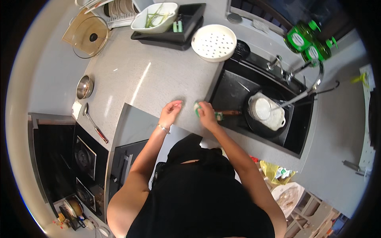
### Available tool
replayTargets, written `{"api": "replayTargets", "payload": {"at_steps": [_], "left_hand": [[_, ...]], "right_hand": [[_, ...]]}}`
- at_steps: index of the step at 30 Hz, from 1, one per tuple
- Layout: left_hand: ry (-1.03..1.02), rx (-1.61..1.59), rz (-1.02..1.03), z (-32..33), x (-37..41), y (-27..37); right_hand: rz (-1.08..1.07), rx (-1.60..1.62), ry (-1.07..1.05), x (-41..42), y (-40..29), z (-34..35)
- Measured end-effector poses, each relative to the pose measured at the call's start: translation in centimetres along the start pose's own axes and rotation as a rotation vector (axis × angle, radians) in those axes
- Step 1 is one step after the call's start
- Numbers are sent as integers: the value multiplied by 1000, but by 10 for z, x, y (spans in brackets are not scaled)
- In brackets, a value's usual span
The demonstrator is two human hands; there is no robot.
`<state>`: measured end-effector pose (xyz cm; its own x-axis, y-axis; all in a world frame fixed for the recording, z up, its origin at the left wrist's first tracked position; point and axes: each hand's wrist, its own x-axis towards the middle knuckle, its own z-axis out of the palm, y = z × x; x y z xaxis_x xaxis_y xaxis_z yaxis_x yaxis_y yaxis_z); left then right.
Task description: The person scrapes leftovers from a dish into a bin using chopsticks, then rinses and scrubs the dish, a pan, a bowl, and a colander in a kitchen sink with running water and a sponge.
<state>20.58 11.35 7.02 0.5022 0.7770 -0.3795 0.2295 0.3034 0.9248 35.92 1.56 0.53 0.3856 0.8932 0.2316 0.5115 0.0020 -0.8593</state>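
Observation:
My right hand point(207, 113) is closed around a crumpled green-and-white cloth point(196, 109) at the counter's edge, just left of the black sink point(230, 81). Part of the cloth shows on either side of the fingers. Over the grey countertop point(162, 86), my left hand point(170, 112) has loosely curled fingers, with nothing visible between them. Inside the sink is a dark pan point(253, 126) whose brown handle point(230, 112) points toward my right hand. A white handled dish point(276, 117) sits in the pan, with a round white bowl point(262, 109) on it, under the faucet point(320, 74).
Behind the sink's left corner stands a white perforated basket point(214, 43). Black trays point(166, 41) carry a white colander point(154, 17) with green stalks. Left are a metal bowl point(84, 87), a ladle point(94, 123) and a stove point(86, 154). Green pump bottles point(300, 37) stand by the window.

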Motion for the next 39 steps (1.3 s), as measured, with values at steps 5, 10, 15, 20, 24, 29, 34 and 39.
{"api": "replayTargets", "payload": {"at_steps": [5, 10, 15, 20, 24, 29, 34, 39], "left_hand": [[-192, -436, 5, -20, 17, 25], [43, -174, -2, -79, 75, 15], [404, 1363, 494, -132, 93, 15], [293, 982, 599, -128, 109, 12], [67, 638, 432, -81, 102, 26], [-25, 536, 405, -33, 103, 32], [-130, 161, 200, 21, 121, 53], [-136, -233, -30, 62, 161, 61]], "right_hand": [[232, 596, -143, 67, -72, 23], [207, 370, -32, 106, -69, 24], [601, -713, -311, 67, -7, -50], [639, -872, -836, 40, 66, -66], [574, -666, -862, 16, 114, -45], [531, -648, -726, 18, 101, -59], [531, -640, -721, 14, 105, -77], [555, -635, -706, 2, 116, -98]]}}
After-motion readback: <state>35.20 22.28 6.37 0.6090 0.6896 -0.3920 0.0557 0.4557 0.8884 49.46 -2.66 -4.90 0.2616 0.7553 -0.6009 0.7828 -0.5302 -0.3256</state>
